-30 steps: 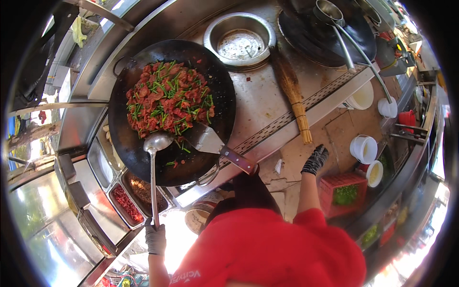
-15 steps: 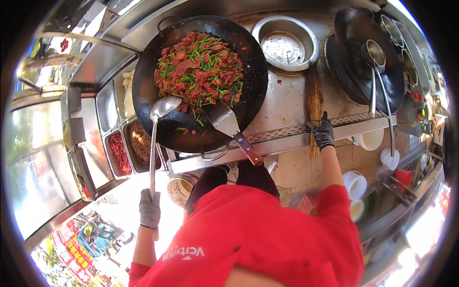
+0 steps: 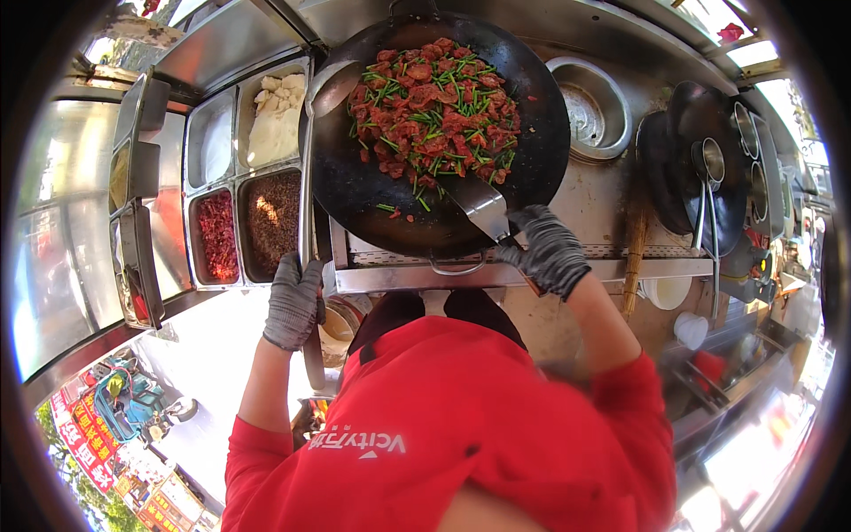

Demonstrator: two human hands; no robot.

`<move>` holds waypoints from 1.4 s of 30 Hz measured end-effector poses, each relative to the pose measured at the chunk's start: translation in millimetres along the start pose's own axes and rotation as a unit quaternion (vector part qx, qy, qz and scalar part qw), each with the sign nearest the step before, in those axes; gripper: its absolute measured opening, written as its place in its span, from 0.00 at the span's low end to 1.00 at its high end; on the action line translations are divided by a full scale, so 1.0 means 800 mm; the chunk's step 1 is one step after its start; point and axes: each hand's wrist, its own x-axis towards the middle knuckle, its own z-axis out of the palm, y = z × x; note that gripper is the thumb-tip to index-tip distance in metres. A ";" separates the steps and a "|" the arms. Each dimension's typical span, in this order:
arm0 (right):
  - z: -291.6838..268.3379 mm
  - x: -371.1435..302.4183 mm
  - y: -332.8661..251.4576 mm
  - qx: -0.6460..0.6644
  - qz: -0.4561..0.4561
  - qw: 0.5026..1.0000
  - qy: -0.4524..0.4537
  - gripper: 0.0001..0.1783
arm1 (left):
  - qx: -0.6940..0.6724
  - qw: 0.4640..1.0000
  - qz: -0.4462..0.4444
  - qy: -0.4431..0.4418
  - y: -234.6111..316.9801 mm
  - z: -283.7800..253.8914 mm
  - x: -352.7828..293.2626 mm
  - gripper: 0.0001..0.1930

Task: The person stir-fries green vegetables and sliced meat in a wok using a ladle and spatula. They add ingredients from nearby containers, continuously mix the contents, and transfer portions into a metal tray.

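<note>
A large black wok (image 3: 372, 222) holds reddish sliced meat (image 3: 443, 115) mixed with cut green stems (image 3: 381, 89). My left hand (image 3: 292, 301), in a grey glove, is closed round the long handle of a metal ladle (image 3: 337, 90). The ladle's bowl is over the wok's left side, apart from the meat. With its grey-black glove, my right hand (image 3: 548, 253) is closed on the handle of a wide metal spatula (image 3: 484, 207). The spatula's blade lies in the wok, its tip at the near edge of the meat. Most of its handle is hidden by the hand.
Left of the wok, steel bins hold red flakes (image 3: 216, 235), brown spice (image 3: 273, 213) and a pale solid (image 3: 277, 133). To the right are a round steel basin (image 3: 624, 106), a straw brush (image 3: 636, 253), and a second black wok (image 3: 709, 115) with a small ladle (image 3: 709, 160).
My right hand has let go of the straw brush and moved left to grip the spatula. The ladle has shifted to the wok's left edge, and the whole view has swung.
</note>
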 end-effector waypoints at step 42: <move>0.013 0.223 -0.046 -0.129 0.106 0.978 -0.122 0.25 | 0.154 0.971 0.169 -0.065 -0.046 0.055 0.073 0.35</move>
